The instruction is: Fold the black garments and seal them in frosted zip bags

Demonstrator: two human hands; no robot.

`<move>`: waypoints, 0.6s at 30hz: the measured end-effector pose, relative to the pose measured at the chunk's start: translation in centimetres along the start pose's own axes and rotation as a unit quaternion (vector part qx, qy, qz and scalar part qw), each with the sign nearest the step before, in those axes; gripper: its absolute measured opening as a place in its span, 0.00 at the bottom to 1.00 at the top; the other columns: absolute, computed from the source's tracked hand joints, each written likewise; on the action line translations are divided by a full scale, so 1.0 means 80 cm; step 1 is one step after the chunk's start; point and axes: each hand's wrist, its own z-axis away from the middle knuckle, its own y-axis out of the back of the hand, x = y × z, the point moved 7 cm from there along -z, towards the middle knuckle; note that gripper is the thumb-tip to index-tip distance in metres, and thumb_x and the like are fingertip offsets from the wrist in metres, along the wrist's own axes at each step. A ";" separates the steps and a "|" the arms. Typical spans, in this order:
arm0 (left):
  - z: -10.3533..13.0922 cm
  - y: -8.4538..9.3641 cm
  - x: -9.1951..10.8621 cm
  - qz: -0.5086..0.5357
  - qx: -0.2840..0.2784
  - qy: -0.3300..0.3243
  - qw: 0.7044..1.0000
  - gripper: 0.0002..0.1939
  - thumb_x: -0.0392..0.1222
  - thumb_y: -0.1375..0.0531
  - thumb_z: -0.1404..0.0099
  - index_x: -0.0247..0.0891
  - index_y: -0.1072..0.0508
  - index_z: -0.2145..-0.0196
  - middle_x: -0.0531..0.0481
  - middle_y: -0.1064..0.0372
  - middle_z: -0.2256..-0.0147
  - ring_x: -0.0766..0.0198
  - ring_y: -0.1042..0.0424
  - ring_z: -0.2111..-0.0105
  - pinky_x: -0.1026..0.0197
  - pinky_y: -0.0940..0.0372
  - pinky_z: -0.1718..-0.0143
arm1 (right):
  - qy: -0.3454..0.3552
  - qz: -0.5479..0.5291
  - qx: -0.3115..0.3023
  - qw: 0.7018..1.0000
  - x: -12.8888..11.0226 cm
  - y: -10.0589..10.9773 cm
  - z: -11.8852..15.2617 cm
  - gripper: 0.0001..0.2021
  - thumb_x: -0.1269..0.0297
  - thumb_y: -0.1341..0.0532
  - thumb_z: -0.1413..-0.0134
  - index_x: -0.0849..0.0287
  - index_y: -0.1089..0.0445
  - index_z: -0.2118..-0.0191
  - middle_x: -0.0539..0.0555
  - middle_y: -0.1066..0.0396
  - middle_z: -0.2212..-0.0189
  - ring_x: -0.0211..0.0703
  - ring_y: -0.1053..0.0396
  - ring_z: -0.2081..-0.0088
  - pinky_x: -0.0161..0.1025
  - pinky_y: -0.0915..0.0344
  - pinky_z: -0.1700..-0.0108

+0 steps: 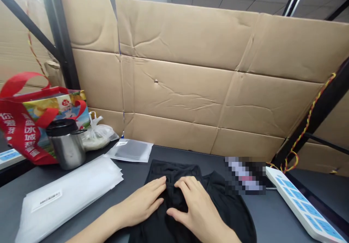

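A black garment (pixel 229 203) lies spread on the dark table in front of me, with some folds and creases. My left hand (pixel 145 201) rests flat on its left part, fingers stretched toward the middle. On the other side of a central fold, my right hand (pixel 195 206) touches the cloth with its fingers bent and the thumb held apart. Neither hand visibly grips the fabric. The garment's near end runs out of the bottom of the view.
At left lie a stack of white plastic bags (pixel 73 188) and a smaller clear packet (pixel 133 151). Behind them stand a steel mug (pixel 68 148), a knotted plastic bag (pixel 98 135) and a red carrier bag (pixel 16 126). A power strip (pixel 302 203) lies right. Cardboard (pixel 177 79) walls the back.
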 end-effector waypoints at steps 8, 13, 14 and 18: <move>0.011 0.026 -0.004 -0.039 0.024 0.007 0.999 0.24 0.37 0.48 0.32 0.44 0.41 0.39 0.47 0.47 0.37 0.54 0.45 0.38 0.49 0.48 0.38 | 0.073 -0.056 -0.127 0.988 0.025 -0.018 0.004 0.34 0.48 0.46 0.40 0.48 0.59 0.33 0.51 0.60 0.32 0.50 0.62 0.33 0.53 0.61 0.33; 0.084 0.094 -0.071 -0.097 0.068 0.129 0.985 0.10 0.40 0.40 0.41 0.42 0.28 0.59 0.45 0.31 0.52 0.51 0.33 0.51 0.53 0.39 0.48 | 0.068 -0.064 -0.121 0.988 0.022 -0.024 0.006 0.33 0.48 0.46 0.40 0.48 0.57 0.33 0.51 0.59 0.33 0.50 0.63 0.33 0.54 0.61 0.34; 0.104 0.105 -0.087 -0.109 0.064 0.161 0.979 0.10 0.41 0.39 0.43 0.42 0.28 0.62 0.47 0.30 0.56 0.52 0.32 0.55 0.54 0.37 0.52 | 0.066 -0.065 -0.120 0.988 0.023 -0.023 0.006 0.33 0.48 0.46 0.40 0.48 0.57 0.33 0.51 0.60 0.33 0.50 0.63 0.33 0.54 0.61 0.33; 0.170 0.123 -0.131 -0.113 0.028 0.249 0.962 0.05 0.43 0.40 0.44 0.41 0.29 0.71 0.51 0.30 0.67 0.56 0.30 0.67 0.59 0.37 0.63 | 0.055 -0.066 -0.118 0.989 0.024 -0.021 0.006 0.33 0.49 0.45 0.40 0.48 0.57 0.33 0.51 0.60 0.32 0.50 0.64 0.33 0.54 0.62 0.33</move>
